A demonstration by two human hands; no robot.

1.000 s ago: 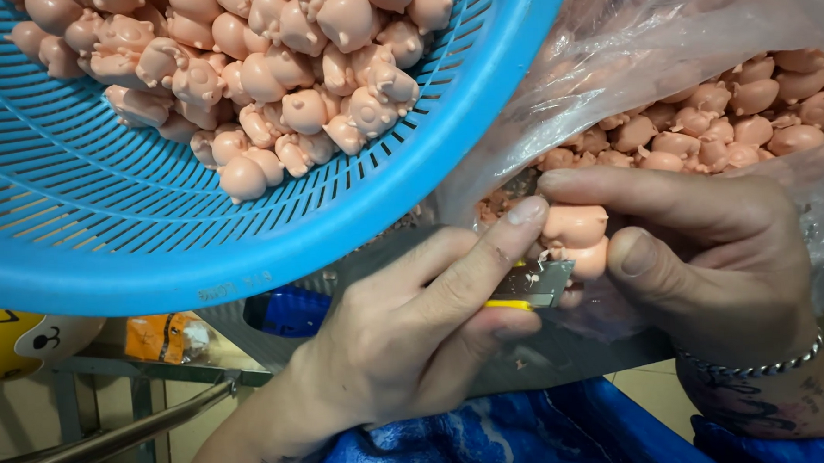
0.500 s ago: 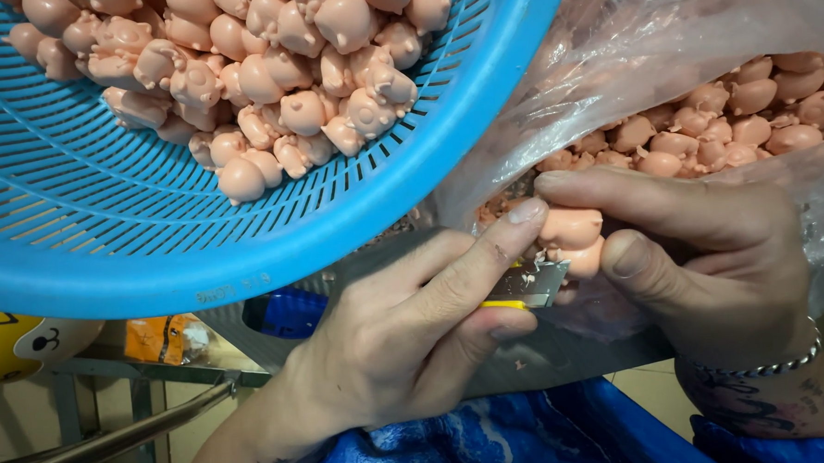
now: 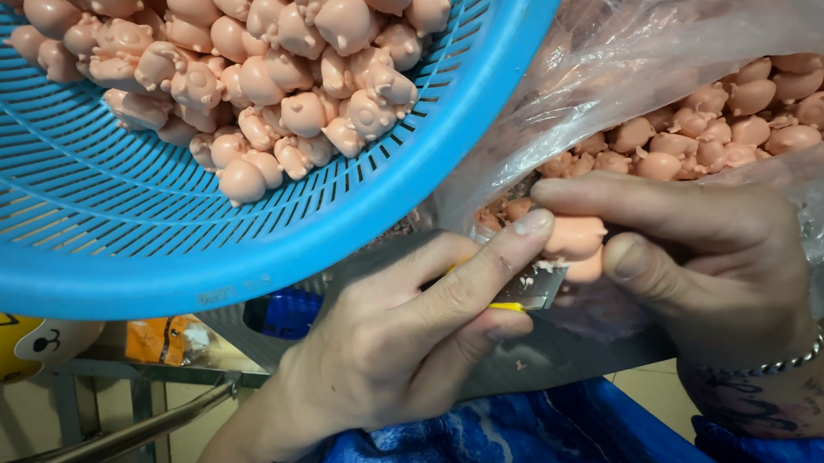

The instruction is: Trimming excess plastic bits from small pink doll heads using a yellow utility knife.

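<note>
The right hand (image 3: 710, 265) has its grip closed on a small pink rubber figure (image 3: 574, 238), forefinger laid along the top, thumb pressing up from about five o'clock, the piece pinched firmly between them. The left hand (image 3: 408, 343) comes in from seven o'clock with its grip wrapped round a yellow-handled utility knife (image 3: 526, 291), the forefinger stretched along the back of the blade so that its tip touches the figure's near end. The blade lies flat against the underside of the piece, right at the seam.

Compared with half a second ago, very little shifts: the blade sits a touch further under the figure and the left forefinger has crept forward onto it, while the right hand holds as it did. So the trimming cut looks to be mid-stroke, I judge, with the piece not yet released.

Out from the hands: at twelve to two o'clock a clear plastic bag (image 3: 664, 54) bulges with more pink figures (image 3: 750, 115), its mouth sagging down just behind the right hand. At ten o'clock a tilted blue plastic colander (image 3: 274, 247) carries another heap of the same figures, its rim close above the left knuckles. A silver bracelet (image 3: 779, 365) circles the right wrist. Below, at six o'clock, lies blue cloth (image 3: 495, 441); at eight o'clock a metal rail (image 3: 106, 444) and a yellow toy with a drawn face (image 3: 5, 346).
</note>
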